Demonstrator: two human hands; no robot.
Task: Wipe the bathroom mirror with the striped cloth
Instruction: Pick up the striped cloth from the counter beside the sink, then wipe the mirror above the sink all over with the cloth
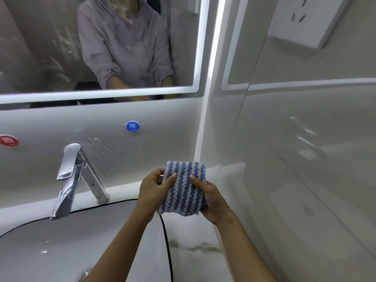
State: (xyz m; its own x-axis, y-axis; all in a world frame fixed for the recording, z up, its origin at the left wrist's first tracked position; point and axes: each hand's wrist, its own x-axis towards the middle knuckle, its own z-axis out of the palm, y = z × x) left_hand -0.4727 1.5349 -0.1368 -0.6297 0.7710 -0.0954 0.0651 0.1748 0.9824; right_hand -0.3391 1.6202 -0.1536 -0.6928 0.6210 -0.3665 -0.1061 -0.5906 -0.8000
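Note:
A folded blue-and-white striped cloth (184, 190) is held between both hands above the right side of the sink. My left hand (151, 190) grips its left edge with the thumb on top. My right hand (211, 200) holds its right side from beneath, thumb pressed on the front. The bathroom mirror (50, 43), with a lit border, hangs on the wall above and to the left; white smears and streaks mark its glass. Neither hand touches the mirror.
A chrome faucet (75, 178) stands at the left behind the white sink (61, 245). A blue sticker (132, 126) and a red sticker (9, 140) are on the back wall. A glossy side wall (295, 149) with a white socket box (305, 19) stands at the right.

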